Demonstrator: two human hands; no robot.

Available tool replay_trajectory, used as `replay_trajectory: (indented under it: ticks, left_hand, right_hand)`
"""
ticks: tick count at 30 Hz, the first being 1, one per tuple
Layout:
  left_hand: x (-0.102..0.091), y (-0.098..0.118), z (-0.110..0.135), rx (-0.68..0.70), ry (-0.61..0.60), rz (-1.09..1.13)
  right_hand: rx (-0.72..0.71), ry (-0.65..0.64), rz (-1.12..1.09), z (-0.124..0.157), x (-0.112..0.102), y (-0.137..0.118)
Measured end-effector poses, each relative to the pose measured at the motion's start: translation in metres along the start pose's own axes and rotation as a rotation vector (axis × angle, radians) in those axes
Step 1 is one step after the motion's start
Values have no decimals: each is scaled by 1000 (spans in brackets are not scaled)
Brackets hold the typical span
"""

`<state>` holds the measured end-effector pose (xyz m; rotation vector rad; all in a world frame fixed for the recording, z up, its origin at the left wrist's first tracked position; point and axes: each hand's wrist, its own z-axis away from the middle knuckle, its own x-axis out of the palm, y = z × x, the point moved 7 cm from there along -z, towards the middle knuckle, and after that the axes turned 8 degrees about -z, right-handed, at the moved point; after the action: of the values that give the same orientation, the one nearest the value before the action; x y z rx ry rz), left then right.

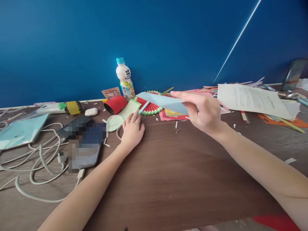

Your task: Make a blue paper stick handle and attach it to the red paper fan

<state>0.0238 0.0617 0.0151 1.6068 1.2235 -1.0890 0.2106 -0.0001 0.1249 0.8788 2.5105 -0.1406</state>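
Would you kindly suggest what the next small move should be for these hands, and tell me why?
I'd probably lower the pale blue paper onto the brown desk in the foreground, because the right hand pinches it only by one end, raised in front of the red pleated paper, while the left hand is low and could steady it.

Pale blue paper (166, 102) hides part of the red fan (150, 109); pixelation masks the phone (93, 158) (mostly).
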Motion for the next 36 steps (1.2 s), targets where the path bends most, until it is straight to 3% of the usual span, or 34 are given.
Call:
replay_trajectory:
  ticks: [5, 10, 16, 20, 24, 27, 30, 32, 33, 36]
  left_hand:
    - [-4, -18, -6, -160, -24, 335]
    - [-6, -36, -11, -264, -40, 588]
    - [-26, -50, -14, -381, 77, 593]
    - [-36, -51, -17, -375, 132, 648]
    - [-36, -51, -18, -371, 107, 675]
    - [-31, -41, -18, -283, 9, 699]
    - [-22, -13, -14, -18, -233, 647]
    - [-15, 2, -7, 115, -392, 494]
    - [-14, 4, -5, 139, -415, 401]
    - [-19, 0, -7, 157, -318, 164]
  right_hand:
    - [34, -113, -24, 1, 9, -1]
    - [244, 78, 71, 0, -9, 19]
    - [356, 167, 80, -6, -30, 36]
    - [335, 179, 79, -8, -31, 34]
    - [191, 259, 120, -7, -31, 20]
    - [132, 269, 138, -5, -29, 14]
    - [223, 175, 42, -4, -23, 20]
    - [282, 105, -27, -2, -18, 24]
    - [301, 74, -46, -1, -16, 26]
    - [304, 23, -35, 1, -13, 27]
